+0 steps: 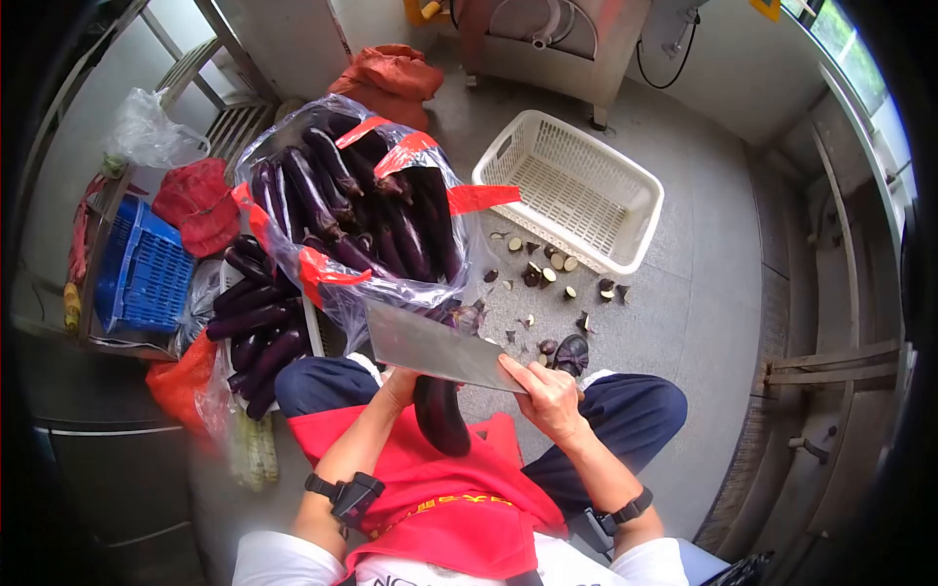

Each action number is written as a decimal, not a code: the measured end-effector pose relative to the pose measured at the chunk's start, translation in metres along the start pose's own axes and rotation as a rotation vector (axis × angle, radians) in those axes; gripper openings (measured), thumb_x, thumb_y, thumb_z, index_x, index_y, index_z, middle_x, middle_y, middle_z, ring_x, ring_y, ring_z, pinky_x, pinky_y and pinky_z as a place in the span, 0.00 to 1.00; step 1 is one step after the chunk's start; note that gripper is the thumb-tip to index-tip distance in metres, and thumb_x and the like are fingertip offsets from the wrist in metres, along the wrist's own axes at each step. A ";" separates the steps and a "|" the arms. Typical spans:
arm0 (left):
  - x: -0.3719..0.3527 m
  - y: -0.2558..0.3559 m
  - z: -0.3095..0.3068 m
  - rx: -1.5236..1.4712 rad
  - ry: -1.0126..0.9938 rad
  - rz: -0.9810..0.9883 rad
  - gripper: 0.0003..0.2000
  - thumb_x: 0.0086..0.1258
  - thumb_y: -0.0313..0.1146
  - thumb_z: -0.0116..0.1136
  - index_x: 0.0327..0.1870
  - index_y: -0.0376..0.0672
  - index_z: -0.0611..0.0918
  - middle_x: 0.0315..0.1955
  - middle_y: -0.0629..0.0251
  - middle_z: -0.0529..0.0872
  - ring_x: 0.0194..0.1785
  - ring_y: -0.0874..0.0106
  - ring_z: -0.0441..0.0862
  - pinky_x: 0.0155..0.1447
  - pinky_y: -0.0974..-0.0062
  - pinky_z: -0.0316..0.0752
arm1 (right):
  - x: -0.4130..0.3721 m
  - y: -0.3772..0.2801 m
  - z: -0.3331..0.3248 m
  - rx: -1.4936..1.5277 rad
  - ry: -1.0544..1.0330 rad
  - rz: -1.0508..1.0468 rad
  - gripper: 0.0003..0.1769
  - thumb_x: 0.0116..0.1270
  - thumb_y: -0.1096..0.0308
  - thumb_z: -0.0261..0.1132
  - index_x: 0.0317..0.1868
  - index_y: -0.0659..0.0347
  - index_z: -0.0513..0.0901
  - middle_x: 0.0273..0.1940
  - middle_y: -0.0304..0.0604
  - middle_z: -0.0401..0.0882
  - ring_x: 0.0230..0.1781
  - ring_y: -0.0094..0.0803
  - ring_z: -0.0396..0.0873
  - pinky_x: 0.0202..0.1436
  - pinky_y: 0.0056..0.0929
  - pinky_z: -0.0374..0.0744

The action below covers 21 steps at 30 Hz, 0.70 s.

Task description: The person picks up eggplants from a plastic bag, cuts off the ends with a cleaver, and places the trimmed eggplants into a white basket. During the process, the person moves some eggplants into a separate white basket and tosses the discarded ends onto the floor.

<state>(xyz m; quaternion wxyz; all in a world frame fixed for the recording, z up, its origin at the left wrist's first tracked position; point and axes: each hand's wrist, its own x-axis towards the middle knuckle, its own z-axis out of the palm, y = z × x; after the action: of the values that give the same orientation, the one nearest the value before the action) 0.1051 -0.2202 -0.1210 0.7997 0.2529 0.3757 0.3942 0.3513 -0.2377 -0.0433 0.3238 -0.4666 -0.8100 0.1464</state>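
Note:
My right hand (549, 398) grips a broad cleaver (445, 350), its flat blade reaching left across my lap. Behind the blade, my left hand (401, 385) is closed around an eggplant (441, 420). The eggplant's rounded end hangs toward my red apron (430, 498), and its stem end shows just above the blade. The cleaver hides most of my left fingers. In front of me on the left stands a clear plastic bag (459, 259) with red tape, full of whole eggplants (311, 190).
A white basket (645, 230) sits on the floor ahead. Cut eggplant ends (548, 274) lie scattered between it and my shoe (571, 355). More eggplants (256, 320) fill a crate at left, near a blue basket (147, 273). A metal machine (557, 49) stands at the back.

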 end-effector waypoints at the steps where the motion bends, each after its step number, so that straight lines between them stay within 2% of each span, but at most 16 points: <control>1: 0.001 -0.009 -0.009 -0.014 0.030 -0.027 0.35 0.53 0.57 0.60 0.54 0.36 0.73 0.37 0.53 0.83 0.35 0.62 0.84 0.40 0.65 0.82 | 0.000 0.000 -0.001 -0.005 0.005 -0.007 0.29 0.46 0.76 0.65 0.53 0.53 0.79 0.21 0.40 0.68 0.18 0.37 0.73 0.22 0.33 0.72; 2: 0.001 -0.009 -0.009 -0.027 0.060 -0.053 0.41 0.51 0.65 0.60 0.56 0.37 0.71 0.39 0.53 0.83 0.37 0.62 0.84 0.41 0.63 0.82 | 0.000 -0.001 -0.001 -0.009 0.011 -0.016 0.29 0.45 0.76 0.65 0.53 0.53 0.79 0.21 0.40 0.68 0.18 0.37 0.73 0.22 0.32 0.71; 5: -0.001 -0.006 -0.007 0.052 -0.044 -0.020 0.36 0.55 0.59 0.61 0.55 0.36 0.72 0.39 0.52 0.83 0.36 0.62 0.84 0.40 0.63 0.82 | -0.002 -0.001 -0.002 -0.016 -0.023 0.009 0.28 0.45 0.77 0.64 0.52 0.54 0.79 0.21 0.41 0.70 0.19 0.37 0.74 0.24 0.34 0.73; 8: -0.009 0.014 0.018 -0.007 0.002 -0.067 0.21 0.55 0.33 0.62 0.49 0.32 0.75 0.35 0.55 0.83 0.33 0.64 0.83 0.40 0.68 0.80 | -0.010 0.016 0.011 0.072 -0.029 0.058 0.25 0.49 0.79 0.63 0.51 0.56 0.79 0.26 0.43 0.76 0.23 0.39 0.78 0.28 0.33 0.77; 11: -0.013 0.027 0.022 0.072 -0.106 -0.068 0.24 0.51 0.34 0.61 0.49 0.31 0.74 0.33 0.55 0.82 0.34 0.64 0.83 0.41 0.69 0.80 | -0.024 0.035 0.027 0.200 0.021 0.143 0.22 0.52 0.75 0.65 0.50 0.53 0.78 0.31 0.43 0.80 0.29 0.40 0.81 0.29 0.33 0.78; 12: -0.019 0.036 0.028 0.112 -0.193 0.019 0.27 0.47 0.38 0.61 0.49 0.31 0.74 0.32 0.57 0.81 0.33 0.65 0.83 0.42 0.69 0.79 | -0.028 0.042 0.033 0.190 0.071 0.170 0.17 0.56 0.73 0.64 0.48 0.53 0.79 0.35 0.44 0.82 0.31 0.40 0.82 0.30 0.33 0.79; 13: -0.016 0.036 0.023 0.181 -0.239 0.066 0.31 0.44 0.42 0.63 0.50 0.31 0.73 0.32 0.58 0.81 0.33 0.66 0.83 0.43 0.70 0.79 | -0.036 0.050 0.037 0.134 0.021 0.265 0.13 0.60 0.72 0.63 0.46 0.54 0.80 0.31 0.45 0.82 0.29 0.41 0.82 0.29 0.34 0.78; 15: -0.015 0.052 0.026 0.185 -0.186 0.033 0.31 0.44 0.40 0.63 0.51 0.32 0.73 0.33 0.59 0.81 0.34 0.67 0.82 0.43 0.71 0.79 | -0.043 0.053 0.037 0.195 -0.034 0.481 0.07 0.61 0.75 0.62 0.41 0.60 0.81 0.21 0.47 0.76 0.18 0.36 0.76 0.23 0.30 0.71; 16: -0.017 0.060 0.034 0.158 -0.116 0.047 0.29 0.46 0.36 0.64 0.52 0.34 0.73 0.35 0.60 0.81 0.36 0.70 0.82 0.43 0.72 0.78 | -0.042 0.051 0.038 0.304 0.062 0.482 0.03 0.64 0.74 0.61 0.38 0.62 0.80 0.15 0.39 0.71 0.14 0.23 0.67 0.19 0.25 0.64; 19: -0.003 0.045 0.022 0.296 0.033 0.097 0.23 0.54 0.32 0.65 0.51 0.36 0.74 0.36 0.65 0.80 0.37 0.76 0.78 0.43 0.78 0.75 | -0.031 0.029 0.020 0.550 0.009 0.652 0.06 0.66 0.71 0.61 0.41 0.62 0.80 0.18 0.40 0.71 0.17 0.24 0.69 0.22 0.26 0.67; 20: -0.001 0.043 0.018 0.327 0.048 0.058 0.22 0.55 0.32 0.65 0.51 0.37 0.74 0.36 0.66 0.80 0.36 0.77 0.78 0.43 0.79 0.73 | -0.027 0.023 0.018 0.582 0.049 0.624 0.06 0.66 0.72 0.60 0.40 0.64 0.79 0.17 0.38 0.68 0.19 0.17 0.63 0.22 0.23 0.65; 21: 0.002 0.038 0.013 0.436 0.097 0.120 0.22 0.56 0.30 0.65 0.52 0.38 0.74 0.35 0.66 0.80 0.36 0.77 0.78 0.44 0.79 0.73 | -0.028 0.024 0.016 0.551 0.068 0.640 0.06 0.66 0.72 0.60 0.40 0.65 0.79 0.18 0.37 0.69 0.20 0.17 0.64 0.22 0.23 0.65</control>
<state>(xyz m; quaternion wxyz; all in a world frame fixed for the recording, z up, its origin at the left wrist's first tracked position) 0.0996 -0.1986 -0.0874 0.6823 0.4224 0.4743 0.3619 0.3664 -0.2480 -0.0791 0.4012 -0.5952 -0.5436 0.4350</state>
